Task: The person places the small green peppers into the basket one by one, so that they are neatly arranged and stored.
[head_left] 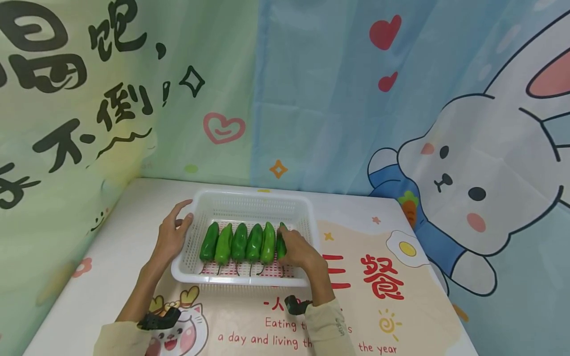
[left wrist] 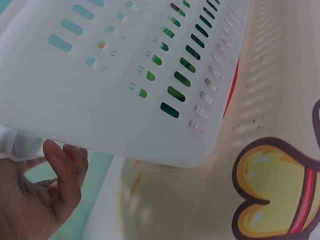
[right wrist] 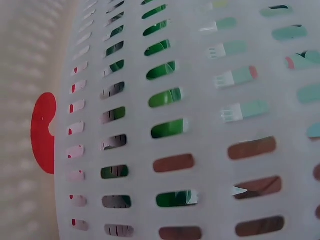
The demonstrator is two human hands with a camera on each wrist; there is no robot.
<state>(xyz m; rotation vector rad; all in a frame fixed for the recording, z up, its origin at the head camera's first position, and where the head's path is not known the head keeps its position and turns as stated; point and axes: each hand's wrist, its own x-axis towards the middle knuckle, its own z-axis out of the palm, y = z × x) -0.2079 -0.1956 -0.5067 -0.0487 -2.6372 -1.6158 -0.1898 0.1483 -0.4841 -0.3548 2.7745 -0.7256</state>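
Several green peppers lie side by side in a row inside a white plastic basket, their stems toward the near side. My right hand reaches over the basket's near right part and holds the rightmost pepper, covering much of it. At the basket's left end, my left hand has its thumb and forefinger extended against the rim. The left wrist view has that hand's fingertips right at the basket's edge. Through the slots in the right wrist view, green peppers and parts of the right hand show.
Beneath the basket, a printed mat with red lettering and cartoon figures covers part of the white table. A printed curtain with a rabbit hangs directly behind. Dark straps sit around both wrists.
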